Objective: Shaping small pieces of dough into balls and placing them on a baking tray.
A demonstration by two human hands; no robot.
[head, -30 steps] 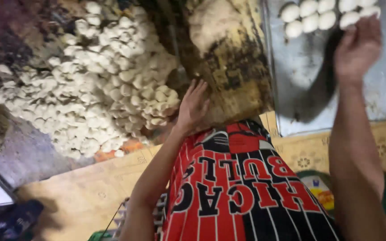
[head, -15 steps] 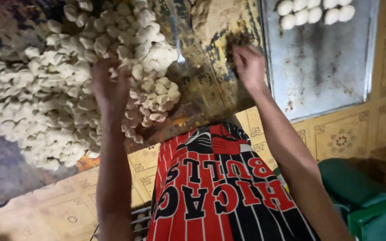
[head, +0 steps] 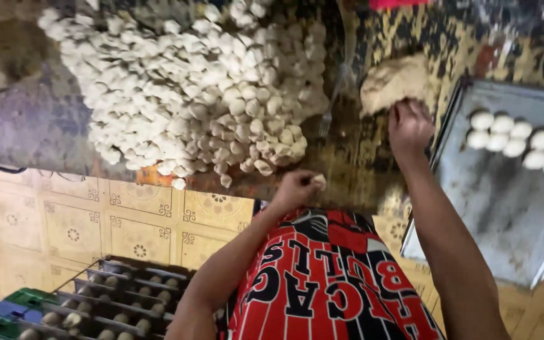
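- My left hand (head: 294, 189) sits at the near edge of the table (head: 45, 119), its fingers (head: 306, 184) curled shut around a small pale dough piece (head: 318, 181) that shows at the fingertips.
- My right hand (head: 409, 126) reaches farther across, palm down, fingers (head: 404, 112) bent and pressing into the near side of a beige dough lump (head: 393, 82); I cannot tell whether they have pinched any of it off.
- The dough lump lies on the dark, speckled table, between the heap of pieces and the metal tray.
- A big heap of small white dough pieces (head: 203, 94) covers much of the table to the left of both hands, with its nearest pieces just beside my left hand.
- A fork (head: 332, 107) lies at the right edge of that heap, tines toward me.
- A grey metal tray (head: 505, 208) sits to the right of my right arm, carrying a short cluster of white dough balls (head: 517, 141) at its far end.
- Red, black and white striped shorts (head: 328, 283) fill the lower middle of the view, over a patterned tile floor (head: 127, 220).
- A dark crate (head: 121, 302) with rows of compartments stands on the floor at lower left.
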